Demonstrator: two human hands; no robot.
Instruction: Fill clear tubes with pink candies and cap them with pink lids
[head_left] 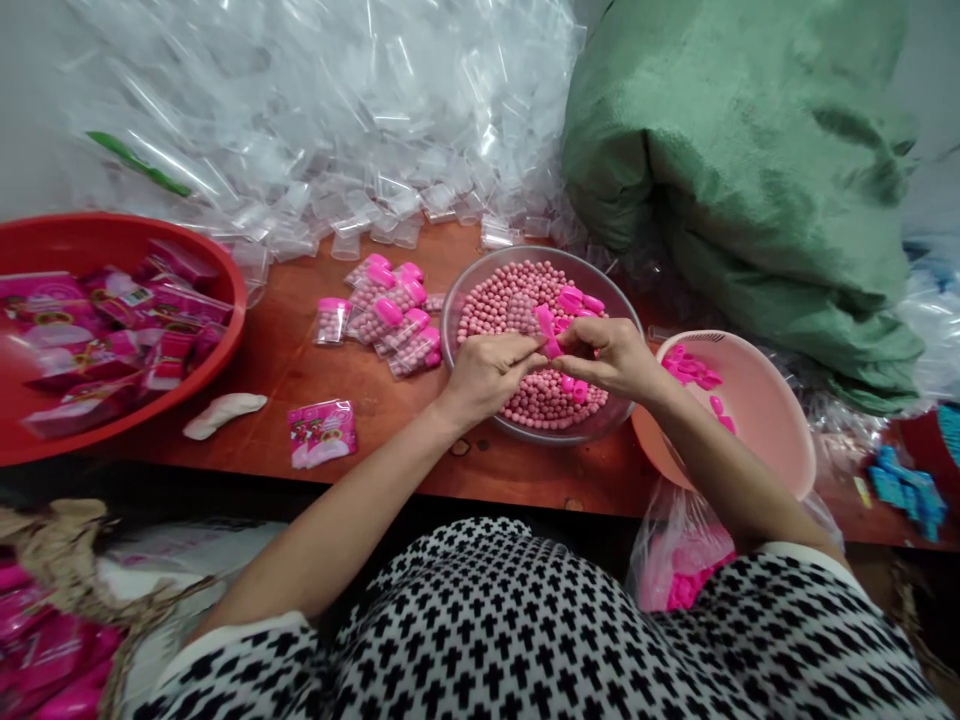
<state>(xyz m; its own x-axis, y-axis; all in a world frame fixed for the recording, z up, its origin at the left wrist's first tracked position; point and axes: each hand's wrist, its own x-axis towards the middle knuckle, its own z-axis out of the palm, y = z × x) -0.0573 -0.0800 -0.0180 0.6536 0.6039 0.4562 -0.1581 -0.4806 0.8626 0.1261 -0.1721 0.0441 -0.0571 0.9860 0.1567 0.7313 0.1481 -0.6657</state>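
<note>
Over a metal bowl (480, 268) of small round pink balls (495, 300), my two hands meet at a bright pink plastic cap (549, 332). My left hand (491, 372) pinches its lower left side, fingers closed. From the right, my right hand (611, 355) grips it between thumb and fingers. A clear container of balls (521, 312) shows just behind the fingertips; whether it is joined to this cap I cannot tell. More pink caps (574, 300) lie on the balls. Left of the bowl are several filled clear containers with pink caps (386, 312).
A red basin (238, 290) of pink packets stands left, near a white cloth-like piece (223, 414) and printed pink cards (322, 434). A peach basket (780, 420) with pink pieces sits right. Clear empty containers (375, 200) and a green sack (750, 150) fill the back.
</note>
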